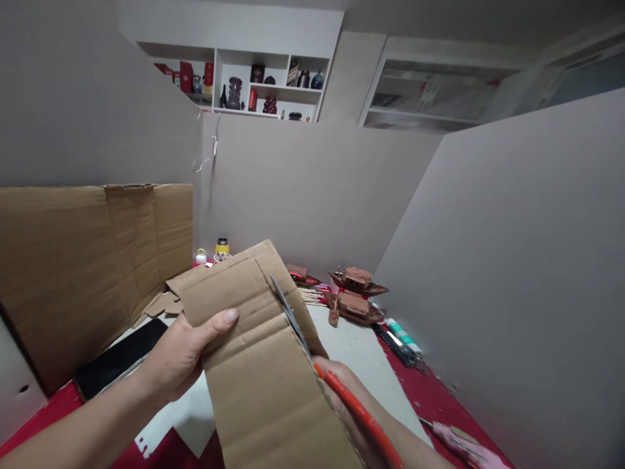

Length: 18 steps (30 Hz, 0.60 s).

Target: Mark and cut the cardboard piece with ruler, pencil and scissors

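The right hand (355, 382) is closed round the orange handle of the scissors (336, 386); finger placement is partly hidden. The left hand (181, 355) pinches the left edge of the corrugated cardboard sheet (263, 378), thumb flat on the facing side, other fingers behind. The sheet is tilted, held in front of the body above the desk (415, 384). The scissor blades lie along a slit near the sheet's right side, points directed toward its far edge.

A pink-handled tool (459, 444) lies at lower right. A black flat object (122, 358) lies beyond the left forearm, partly on a white board (361, 342). At the board's right edge is a green-and-white tube (403, 335). Farther back stand wooden boat models (359, 306) and a yellow container (222, 247). A cardboard panel (97, 254) stands at left. Wall shelves (280, 94) hold vases and boxes
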Available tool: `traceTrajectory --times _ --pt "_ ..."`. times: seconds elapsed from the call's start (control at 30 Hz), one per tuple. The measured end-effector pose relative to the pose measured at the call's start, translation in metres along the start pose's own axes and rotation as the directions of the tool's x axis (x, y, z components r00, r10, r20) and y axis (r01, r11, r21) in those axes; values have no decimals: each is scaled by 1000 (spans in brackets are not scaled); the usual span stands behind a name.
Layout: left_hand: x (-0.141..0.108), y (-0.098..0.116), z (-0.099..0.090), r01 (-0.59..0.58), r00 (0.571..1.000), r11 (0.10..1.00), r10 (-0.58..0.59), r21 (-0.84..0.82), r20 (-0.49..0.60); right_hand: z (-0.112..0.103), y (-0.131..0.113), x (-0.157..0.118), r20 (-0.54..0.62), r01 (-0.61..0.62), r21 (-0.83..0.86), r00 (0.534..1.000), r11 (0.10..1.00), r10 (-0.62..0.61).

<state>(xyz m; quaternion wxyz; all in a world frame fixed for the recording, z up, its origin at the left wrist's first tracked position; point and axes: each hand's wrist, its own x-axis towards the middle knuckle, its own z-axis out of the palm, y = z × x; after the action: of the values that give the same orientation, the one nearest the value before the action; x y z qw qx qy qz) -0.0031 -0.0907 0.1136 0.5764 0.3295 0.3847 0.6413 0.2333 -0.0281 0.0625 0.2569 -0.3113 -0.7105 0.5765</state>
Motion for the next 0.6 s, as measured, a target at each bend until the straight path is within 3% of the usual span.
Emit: traceTrajectory --times 0.1,0.3,0.47,0.6 --pt "-2 -4 1 -9 1000 1000 9 7 -6 -1 5 0 -66 -32 12 997 999 33" --pt "1 -8 -4 -10 1000 1000 10 15 -8 -1 -3 0 -16 -125 59 992 990 126" --pt "1 -11 -6 11 1000 1000 -10 -24 9 1 -15 -7 -34 -151 89 987 985 154" --pt "1 -12 -6 5 999 999 -3 -31 36 8 -11 -9 -71 -167 136 981 976 178"
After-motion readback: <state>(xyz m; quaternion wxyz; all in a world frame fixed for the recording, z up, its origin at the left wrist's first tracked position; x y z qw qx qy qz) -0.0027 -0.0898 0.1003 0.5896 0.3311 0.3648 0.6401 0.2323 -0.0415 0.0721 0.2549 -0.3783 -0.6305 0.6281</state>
